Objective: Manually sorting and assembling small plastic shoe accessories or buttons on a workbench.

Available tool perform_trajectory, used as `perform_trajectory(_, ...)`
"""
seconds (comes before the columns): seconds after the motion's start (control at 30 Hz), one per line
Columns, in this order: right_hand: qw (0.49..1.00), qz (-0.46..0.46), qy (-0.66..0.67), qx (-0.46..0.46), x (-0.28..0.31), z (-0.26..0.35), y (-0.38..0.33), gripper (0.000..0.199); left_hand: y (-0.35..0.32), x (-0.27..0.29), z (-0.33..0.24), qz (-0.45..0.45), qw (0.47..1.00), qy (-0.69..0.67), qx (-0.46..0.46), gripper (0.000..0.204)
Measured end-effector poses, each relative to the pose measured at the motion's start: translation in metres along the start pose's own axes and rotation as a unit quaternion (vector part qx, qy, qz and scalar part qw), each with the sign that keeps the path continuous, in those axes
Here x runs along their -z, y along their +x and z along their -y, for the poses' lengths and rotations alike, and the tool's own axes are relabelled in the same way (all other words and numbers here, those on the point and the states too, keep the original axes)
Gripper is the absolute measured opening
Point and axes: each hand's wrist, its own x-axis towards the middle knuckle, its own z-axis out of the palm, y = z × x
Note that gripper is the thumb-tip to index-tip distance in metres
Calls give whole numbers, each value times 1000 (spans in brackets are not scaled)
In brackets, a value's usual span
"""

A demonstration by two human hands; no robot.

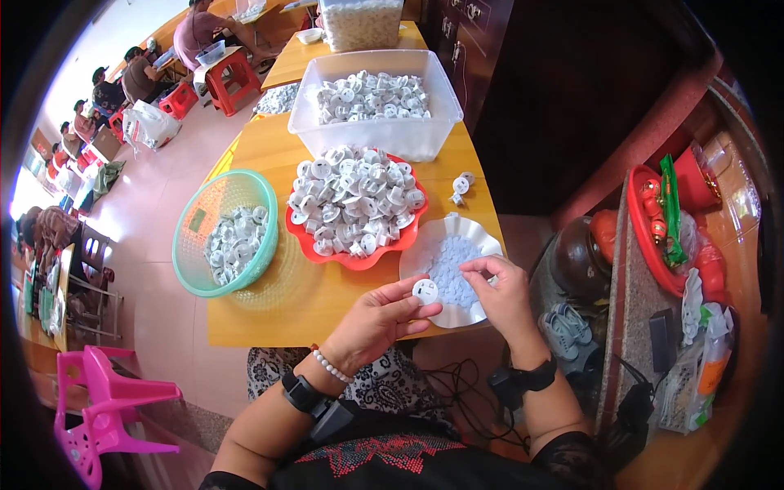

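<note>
My left hand [380,317] holds a round white plastic part [425,291] with small slots in its face, gripped between thumb and fingers. Just to its right, my right hand [500,292] is closed in a pinch above a clear wavy-rimmed dish [483,233]. Whatever sits between those fingertips is too small to make out. Small pale blue pieces [454,260] fill the dish. Behind my hands, a red scalloped bowl [352,262] is heaped with similar white plastic parts [355,196].
A green mesh basket [267,189] of white parts overhangs the wooden table's [245,327] left side. Farther back stands a clear tub [310,126] of parts. Two loose parts [461,188] lie at the right edge. A pink stool [98,400] is at lower left; people sit beyond.
</note>
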Motion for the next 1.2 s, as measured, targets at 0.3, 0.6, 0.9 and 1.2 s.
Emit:
perform_trajectory(0.3, 992, 58, 100, -57, 1, 36, -10, 10, 0, -1, 5, 0, 1000, 5, -18, 40)
perform_trajectory(0.6, 994, 53, -77, 60, -4, 51, -15, 7, -5, -12, 6, 2, 997, 51, -58, 41)
perform_trajectory(0.9, 975, 58, -177, 121, -5, 58, -15, 6, -7, -21, 8, -35, 976, 188, -102, 43)
perform_trajectory(1.2, 982, 53, -139, 119, -1, 57, -16, 5, -8, -19, 4, -31, 982, 154, -105, 41)
